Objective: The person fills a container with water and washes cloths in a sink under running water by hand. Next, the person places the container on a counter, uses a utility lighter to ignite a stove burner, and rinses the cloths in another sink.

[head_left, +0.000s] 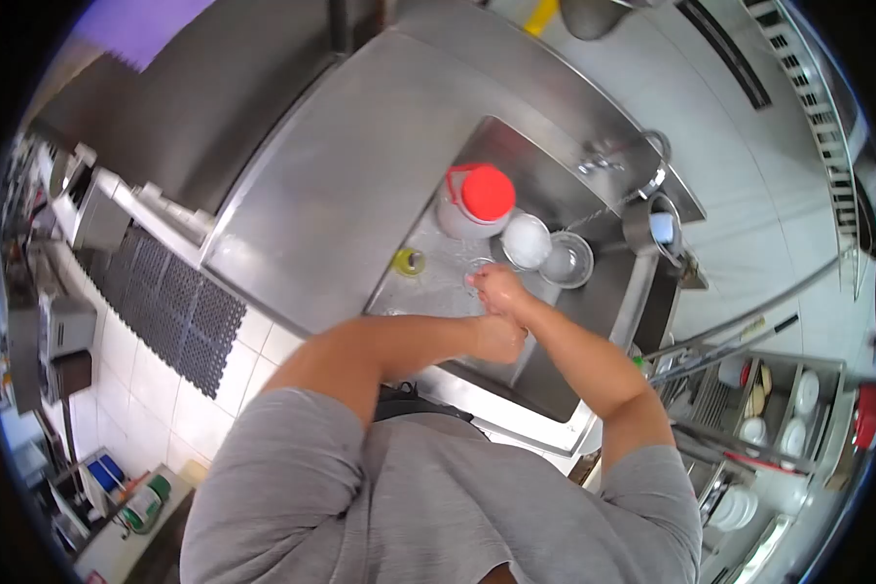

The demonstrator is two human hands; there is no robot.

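Over sink: my R hand half-curled, L hand bunched just behind; can't tell if either holds anyth. White bowl lies fwd & slightly R of R hand, nearer it than L; round, no long axis.

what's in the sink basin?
A jar with a red lid, white round vessel, clear round vessel and small yellow-green item. The right hand, left hand and forearms cover part of the sink basin; anything beneath them is hidden. Jar's contents unclear.
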